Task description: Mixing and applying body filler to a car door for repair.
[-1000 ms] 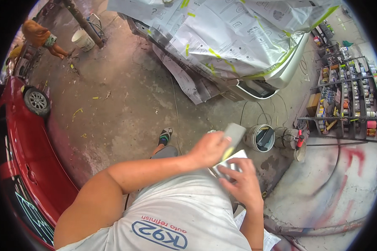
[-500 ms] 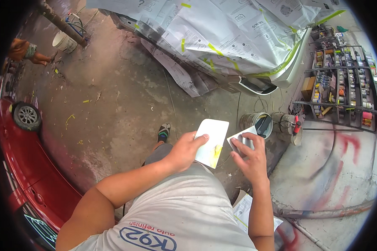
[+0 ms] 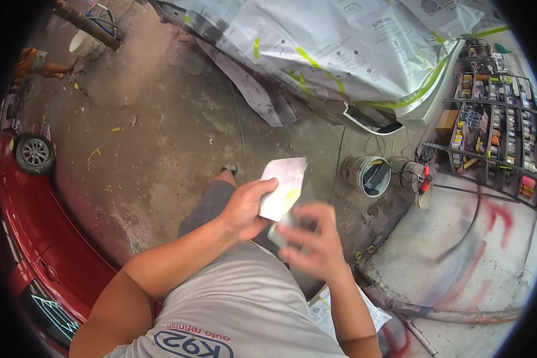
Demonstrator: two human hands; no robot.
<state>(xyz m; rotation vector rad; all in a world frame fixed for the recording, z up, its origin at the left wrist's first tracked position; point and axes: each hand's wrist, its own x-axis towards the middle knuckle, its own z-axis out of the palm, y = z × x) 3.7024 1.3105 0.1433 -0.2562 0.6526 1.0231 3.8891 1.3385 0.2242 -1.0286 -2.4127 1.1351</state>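
Note:
My left hand [image 3: 244, 206] grips a flat white plate [image 3: 277, 179] by its left edge, thumb on top. A smear of yellow-green paste [image 3: 292, 196] lies on the plate's lower right part. Close under that corner is my right hand [image 3: 313, 241], smeared by motion, its fingers around a flat grey spreader [image 3: 274, 234]. The spreader is mostly hidden by the fingers and blurred. Whether it touches the plate, I cannot tell.
Ahead stands a car masked with paper [image 3: 316, 53] and yellow-green tape. A red car [image 3: 53, 238] is at left. Buckets [image 3: 352, 173] stand at right, near a rack of cans and bottles [image 3: 489, 119]. Another person's legs [image 3: 51, 70] show at far left.
Both hands have moved left, and the plate has tilted. The right hand has brought the spreader down and left, from beside the plate to below its lower corner.

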